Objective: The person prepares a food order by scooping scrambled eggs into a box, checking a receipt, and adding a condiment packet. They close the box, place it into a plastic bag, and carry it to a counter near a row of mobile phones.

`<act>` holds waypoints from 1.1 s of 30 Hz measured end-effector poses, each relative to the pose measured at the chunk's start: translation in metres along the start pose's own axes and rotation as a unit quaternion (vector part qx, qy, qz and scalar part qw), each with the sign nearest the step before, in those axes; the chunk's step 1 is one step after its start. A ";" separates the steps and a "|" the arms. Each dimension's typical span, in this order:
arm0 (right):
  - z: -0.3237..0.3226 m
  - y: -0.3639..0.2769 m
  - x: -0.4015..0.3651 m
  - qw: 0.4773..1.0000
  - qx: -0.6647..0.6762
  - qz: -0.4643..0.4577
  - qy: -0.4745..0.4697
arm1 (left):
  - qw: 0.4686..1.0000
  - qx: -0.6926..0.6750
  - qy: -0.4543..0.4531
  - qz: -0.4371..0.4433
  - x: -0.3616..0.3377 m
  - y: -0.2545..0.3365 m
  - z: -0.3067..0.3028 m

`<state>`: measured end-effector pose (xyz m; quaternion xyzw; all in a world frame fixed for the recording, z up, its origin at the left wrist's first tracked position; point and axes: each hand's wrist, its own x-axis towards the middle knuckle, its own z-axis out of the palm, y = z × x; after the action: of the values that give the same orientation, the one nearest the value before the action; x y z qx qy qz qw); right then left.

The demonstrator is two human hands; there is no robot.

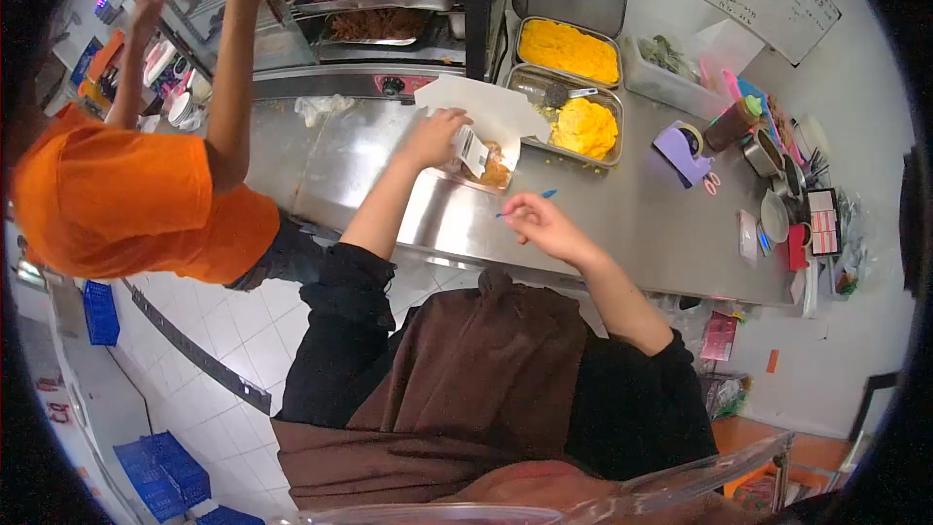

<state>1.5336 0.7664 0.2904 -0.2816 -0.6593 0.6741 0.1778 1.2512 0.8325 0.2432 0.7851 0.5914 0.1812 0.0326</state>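
Note:
My left hand grips the left side of an open white takeaway box, its fingers closed over the side wall near a printed label. Inside the box lies browned, fried-looking food, partly hidden by the box wall. Just to the right and nearer to me, my right hand is closed around a blue pen, held clear of the box. Behind the box stands a metal tray with a yellow mound of food and a spoon-like handle.
A second tray of yellow food sits farther back. To the right are a purple tape dispenser, pink scissors, a sauce bottle and a clear bin. At left, a person in orange reaches toward a heated display cabinet.

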 end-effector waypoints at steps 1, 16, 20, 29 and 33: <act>-0.012 0.013 0.005 0.998 -0.015 0.055 0.011 | 0.999 -0.007 -0.053 -0.003 0.007 -0.002 0.003; -0.053 0.121 0.149 0.899 -0.320 0.206 0.215 | 0.885 -0.338 0.199 -0.251 -0.073 0.054 -0.082; -0.080 0.168 0.158 0.904 -0.254 0.159 0.306 | 0.744 -0.489 0.263 -0.372 -0.090 0.100 -0.104; -0.220 0.192 0.026 0.949 -0.071 0.108 0.288 | 0.518 -0.785 0.209 -0.267 -0.064 0.123 -0.074; -0.297 0.234 -0.054 0.934 -0.061 0.109 0.335 | 0.475 -0.843 0.142 -0.208 -0.024 0.155 -0.060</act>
<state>1.7891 0.9514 0.0750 -0.5710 -0.5668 0.5146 0.2964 1.3679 0.7542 0.3347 0.1968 0.2956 0.6892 0.6316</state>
